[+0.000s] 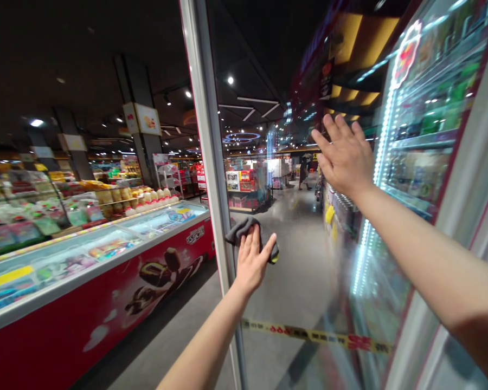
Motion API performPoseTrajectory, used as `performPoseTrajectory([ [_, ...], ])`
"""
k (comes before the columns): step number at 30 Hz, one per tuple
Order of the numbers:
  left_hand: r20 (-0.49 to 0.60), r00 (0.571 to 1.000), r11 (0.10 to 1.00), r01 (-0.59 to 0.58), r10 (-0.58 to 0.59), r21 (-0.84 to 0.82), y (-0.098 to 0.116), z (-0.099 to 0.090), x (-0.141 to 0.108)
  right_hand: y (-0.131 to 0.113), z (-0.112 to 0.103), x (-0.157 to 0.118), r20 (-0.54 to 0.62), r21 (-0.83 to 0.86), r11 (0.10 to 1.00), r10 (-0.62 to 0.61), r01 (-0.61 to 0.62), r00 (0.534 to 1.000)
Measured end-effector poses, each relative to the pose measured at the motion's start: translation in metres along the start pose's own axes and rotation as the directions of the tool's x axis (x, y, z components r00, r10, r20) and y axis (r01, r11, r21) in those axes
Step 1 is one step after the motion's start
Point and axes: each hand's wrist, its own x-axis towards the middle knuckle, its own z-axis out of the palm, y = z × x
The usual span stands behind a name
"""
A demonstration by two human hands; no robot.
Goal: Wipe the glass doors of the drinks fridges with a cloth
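A glass door point(293, 260) with a silver frame point(206, 141) stands open in front of me. Near its left edge, my left hand point(252, 264) presses a dark grey cloth point(244, 227) to the pane. Its fingers lie straight over the cloth and the thumb points up; a small yellow-green bit shows at the cloth's lower corner. Higher up and to the right, my right hand point(347, 157) is spread with its palm toward the glass and holds nothing. Whether that palm touches the pane I cannot tell. Yellow printed tape point(317, 335) crosses the lower glass.
A lit drinks fridge point(427, 130) shows at the right, partly as a reflection. Along the left runs a red chest freezer point(106, 303), with stacked goods point(77, 211) behind it. Grey floor point(284, 233) and a distant person point(304, 172) show through the glass.
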Motion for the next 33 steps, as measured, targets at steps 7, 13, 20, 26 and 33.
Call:
performPoseTrajectory([
  [7,-0.049,0.996,0.996,0.082,-0.080,0.032,-0.040,-0.018,0.072,0.011,0.009,0.002,-0.005,-0.018,0.999,-0.030,0.030,1.000],
  [13,-0.074,0.991,0.993,-0.111,0.114,0.041,0.000,0.002,0.046,0.016,0.012,0.003,-0.029,-0.003,0.998,-0.056,0.056,0.998],
  [20,-0.071,0.997,1.000,-0.029,0.028,-0.007,-0.017,0.002,0.048,0.015,0.012,0.004,-0.036,0.043,0.997,-0.061,0.062,0.997],
  [26,-0.104,0.973,0.978,-0.208,0.206,-0.007,0.040,0.008,0.087,0.022,-0.001,0.008,0.014,0.215,0.975,-0.062,0.057,0.998],
  [33,-0.097,0.937,0.942,-0.336,0.335,-0.003,0.025,0.003,0.097,0.062,-0.062,-0.020,0.092,0.487,0.872,0.000,-0.045,0.996],
])
